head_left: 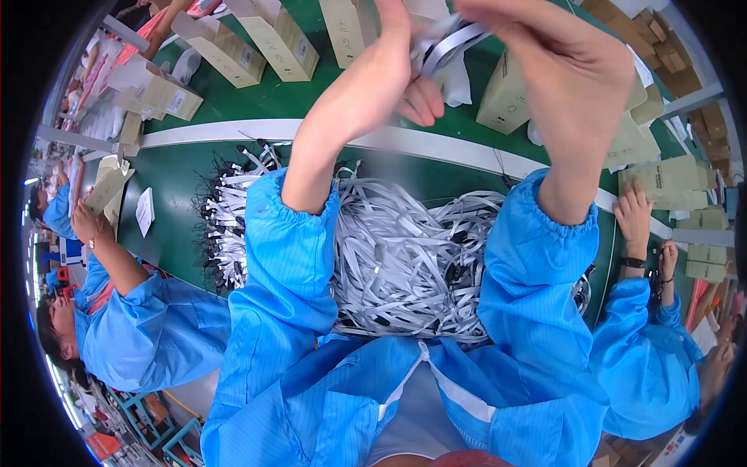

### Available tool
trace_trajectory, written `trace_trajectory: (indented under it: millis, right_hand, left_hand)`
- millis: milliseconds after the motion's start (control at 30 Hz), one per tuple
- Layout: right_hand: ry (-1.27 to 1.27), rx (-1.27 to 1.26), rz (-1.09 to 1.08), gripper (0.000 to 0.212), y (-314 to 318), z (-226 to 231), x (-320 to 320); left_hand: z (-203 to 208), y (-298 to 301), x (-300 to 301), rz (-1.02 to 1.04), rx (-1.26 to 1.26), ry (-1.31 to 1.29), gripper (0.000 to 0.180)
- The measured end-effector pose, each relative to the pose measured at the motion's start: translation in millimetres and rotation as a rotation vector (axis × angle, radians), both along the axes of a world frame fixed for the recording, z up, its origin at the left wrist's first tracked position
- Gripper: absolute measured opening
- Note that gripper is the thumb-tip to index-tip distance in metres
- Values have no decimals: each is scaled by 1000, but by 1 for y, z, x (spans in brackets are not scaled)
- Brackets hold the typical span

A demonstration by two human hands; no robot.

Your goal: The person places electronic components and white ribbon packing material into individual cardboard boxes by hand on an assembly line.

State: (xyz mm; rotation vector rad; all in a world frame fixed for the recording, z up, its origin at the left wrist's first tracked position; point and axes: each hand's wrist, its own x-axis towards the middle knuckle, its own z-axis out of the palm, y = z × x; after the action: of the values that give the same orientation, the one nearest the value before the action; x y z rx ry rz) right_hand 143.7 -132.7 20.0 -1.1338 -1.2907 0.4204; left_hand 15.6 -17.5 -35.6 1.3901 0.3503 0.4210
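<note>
A flat bundle of glossy white-grey straps (454, 43) is between the fingers of both hands, up at the picture's top edge. The left hand's (391, 48) lower fingers (424, 101) lie close together just below the bundle; its thumb is hidden, so I cannot tell whether it pinches. The right hand (556, 39) is blurred, its fingertips meeting the straps' right end, their grip unclear. Left of the left fingers stand open cream cardboard boxes (289, 45); below the right fingers is another upright cream cardboard box (506, 97). Nearer the body than all the fingers, past a straight white rail (412, 142), lies a broad heap of loose white-grey straps (397, 249) on the green tabletop (167, 175).
</note>
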Motion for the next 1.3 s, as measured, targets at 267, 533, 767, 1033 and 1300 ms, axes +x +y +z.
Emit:
trace_trajectory:
  millis: [267,533,767,1033,1300]
  right_hand:
    - [-472,536,-570,12,26,-14,21]
    - [-693,504,-419,20,70,-59,61]
    - [-770,-56,-388,27,55,-43,64]
    - [-159,-140,84,51,6,-12,25]
    - [-221,-353,138,59,3,1,11]
  left_hand:
    - [-76,-4,28,-510,978,839,54]
    - [-97,-39,56,-754,977,615,32]
    - [-66,-34,33,-421,874,582,7]
    - [0,-39,5,76,1299,-31,9]
    - [-21,-32,-13,-97,1069,651,36]
